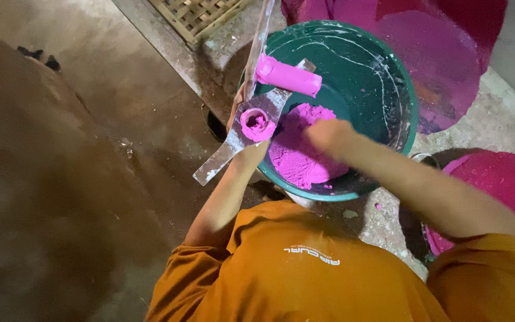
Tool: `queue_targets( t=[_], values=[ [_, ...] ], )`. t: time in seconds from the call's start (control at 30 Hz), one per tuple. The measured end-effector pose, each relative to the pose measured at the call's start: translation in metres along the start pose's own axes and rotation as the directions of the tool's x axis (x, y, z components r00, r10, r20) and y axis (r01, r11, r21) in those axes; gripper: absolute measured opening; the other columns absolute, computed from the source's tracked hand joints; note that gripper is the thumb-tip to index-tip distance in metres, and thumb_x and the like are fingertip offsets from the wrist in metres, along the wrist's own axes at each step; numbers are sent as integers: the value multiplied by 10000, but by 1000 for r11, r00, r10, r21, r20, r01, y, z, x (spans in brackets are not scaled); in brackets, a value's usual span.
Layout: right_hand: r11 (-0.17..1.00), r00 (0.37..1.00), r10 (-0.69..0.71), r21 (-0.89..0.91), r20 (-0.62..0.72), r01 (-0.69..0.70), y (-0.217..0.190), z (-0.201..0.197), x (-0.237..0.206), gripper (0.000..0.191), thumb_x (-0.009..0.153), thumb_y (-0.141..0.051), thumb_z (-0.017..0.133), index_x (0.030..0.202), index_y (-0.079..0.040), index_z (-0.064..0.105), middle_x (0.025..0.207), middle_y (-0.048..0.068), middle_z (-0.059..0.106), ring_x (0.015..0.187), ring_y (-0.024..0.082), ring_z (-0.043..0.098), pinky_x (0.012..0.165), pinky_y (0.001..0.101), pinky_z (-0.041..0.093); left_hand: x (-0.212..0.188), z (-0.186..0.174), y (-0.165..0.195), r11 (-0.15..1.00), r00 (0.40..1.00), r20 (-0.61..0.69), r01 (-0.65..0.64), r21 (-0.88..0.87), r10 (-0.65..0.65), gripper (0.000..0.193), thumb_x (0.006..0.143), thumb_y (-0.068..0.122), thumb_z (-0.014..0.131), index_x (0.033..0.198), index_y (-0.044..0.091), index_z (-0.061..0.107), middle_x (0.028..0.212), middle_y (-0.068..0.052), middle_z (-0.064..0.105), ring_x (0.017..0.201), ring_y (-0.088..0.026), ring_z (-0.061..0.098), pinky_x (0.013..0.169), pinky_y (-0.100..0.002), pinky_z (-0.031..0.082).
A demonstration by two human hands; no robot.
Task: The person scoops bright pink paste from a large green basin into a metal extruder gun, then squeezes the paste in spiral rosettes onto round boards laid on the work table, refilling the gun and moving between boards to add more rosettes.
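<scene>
Head view: metal mold tool (251, 128), a flat silvery strip with a round cup packed with pink paste, sits centre frame over the left rim of the green bucket (403, 89). Left hand (241, 128) is under and behind the tool, mostly hidden; looks wrapped around it, grip not fully visible. A long metal handle runs up from the tool to the top edge. Pink cylinder (287, 76) of moulded paste lies on the tool's upper arm, above the cup. Right hand (329, 134) reaches into the bucket, fingers pressed into the mound of pink powder (299, 158) at the bottom, loosely clenched on it. Pink-stained basin (496, 185) at right edge, another pink-smeared surface top right. Woven mat (195, 15) top centre-left. Bare concrete floor (90, 119) on left. Orange shirt (305, 274) fills the bottom.
</scene>
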State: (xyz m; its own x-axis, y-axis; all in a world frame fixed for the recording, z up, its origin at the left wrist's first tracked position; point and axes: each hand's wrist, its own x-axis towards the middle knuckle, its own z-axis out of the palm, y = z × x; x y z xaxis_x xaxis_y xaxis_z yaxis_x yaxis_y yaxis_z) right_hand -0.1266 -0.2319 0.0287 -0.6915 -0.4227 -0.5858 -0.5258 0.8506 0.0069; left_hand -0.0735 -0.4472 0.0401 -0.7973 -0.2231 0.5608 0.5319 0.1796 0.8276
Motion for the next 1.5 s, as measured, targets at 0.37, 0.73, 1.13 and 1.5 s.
queue_targets(
  t=[0.37,0.73,1.13,1.5],
  values=[
    [985,967,-32,-171,-254,-13,44,-52,18,266,938,-204,500,1038,-89,719,961,178,759,861,386,745,705,533,586,-8,0,0,1000,999,-26,25,-15,-25,737,852,-28,747,1521,7,441,1394,-144,601,1169,-212,652,1002,-300,541],
    [950,974,-188,-273,-126,148,6,-43,-4,162,867,-168,617,833,-108,764,893,134,763,818,328,759,674,462,610,-8,0,1,999,998,-52,32,-10,-33,727,841,-31,742,1509,1,458,1421,-139,586,1223,-204,634,1040,-293,521],
    [980,964,-182,44,-193,193,1,-40,-73,482,814,-274,660,1287,-359,684,841,115,736,768,325,725,656,478,572,-5,0,8,999,998,-57,10,32,-8,709,838,-23,742,1491,-7,467,1433,-139,574,1250,-202,628,1048,-296,520],
    [976,867,-216,-127,-448,177,-23,7,-22,316,821,-107,606,1110,20,622,934,201,677,669,364,720,544,467,571,-3,2,-8,999,998,-44,40,22,-39,667,885,4,764,1480,-3,460,1367,-119,606,1189,-183,645,1019,-295,543]
  ],
)
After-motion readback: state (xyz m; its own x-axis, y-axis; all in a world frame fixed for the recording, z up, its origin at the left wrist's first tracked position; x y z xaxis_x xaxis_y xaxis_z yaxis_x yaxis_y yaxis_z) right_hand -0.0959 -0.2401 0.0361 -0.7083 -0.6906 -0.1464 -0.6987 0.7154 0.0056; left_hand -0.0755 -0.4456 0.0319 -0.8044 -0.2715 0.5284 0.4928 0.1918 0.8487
